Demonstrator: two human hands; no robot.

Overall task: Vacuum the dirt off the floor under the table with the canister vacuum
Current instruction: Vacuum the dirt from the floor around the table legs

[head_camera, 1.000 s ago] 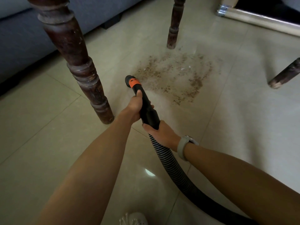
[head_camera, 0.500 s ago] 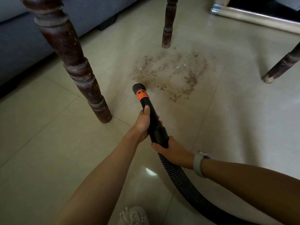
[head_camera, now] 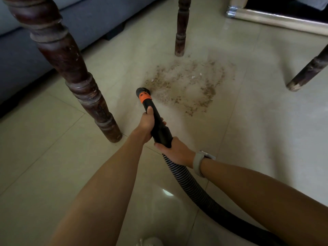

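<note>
A patch of brown dirt (head_camera: 188, 86) lies on the pale tiled floor between the table legs. I hold a black vacuum nozzle (head_camera: 156, 118) with an orange collar; its round mouth (head_camera: 142, 91) sits at the dirt's near left edge. My left hand (head_camera: 146, 122) grips the tube just behind the collar. My right hand (head_camera: 174, 150) grips the tube's rear end, where the ribbed black hose (head_camera: 191, 189) joins and runs off to the lower right. The canister itself is out of view.
A thick turned wooden table leg (head_camera: 76, 77) stands close on the left of my left arm. A thinner leg (head_camera: 181, 29) stands behind the dirt, another (head_camera: 308, 70) at the right. A grey sofa (head_camera: 23, 50) runs along the left; a metal-edged threshold (head_camera: 276, 18) lies at top right.
The nozzle mouth was at the dirt's near left edge, drew back a little, and now sits at that edge again. Both hands keep their grip on the tube.
</note>
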